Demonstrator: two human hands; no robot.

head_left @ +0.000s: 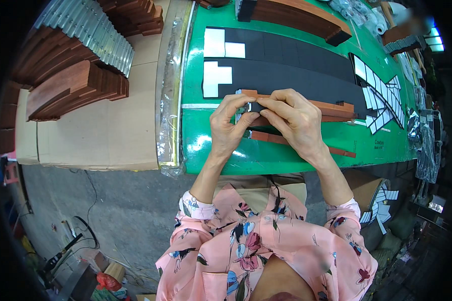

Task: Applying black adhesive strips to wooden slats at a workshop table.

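My left hand (229,125) and my right hand (297,123) meet over the near part of the table, thumbs and fingertips pinched together. Between them they grip a small black piece (256,107), perhaps a peeled-off pad; the fingers partly cover it. Beneath the hands lies a reddish-brown wooden piece (331,108), its left end near my left fingertips. A second, thinner wooden piece (341,152) lies closer to me, partly hidden by my right hand. Just beyond are two black sheets (291,75), with bare white backing showing at their left ends.
The table has a green top (206,150). White backing scraps (381,95) pile up at its right. A long wooden piece (296,20) lies at the far side. Stacked curved wooden pieces (70,90) sit on cardboard (100,135) at left. Plastic bags (427,145) hang at right.
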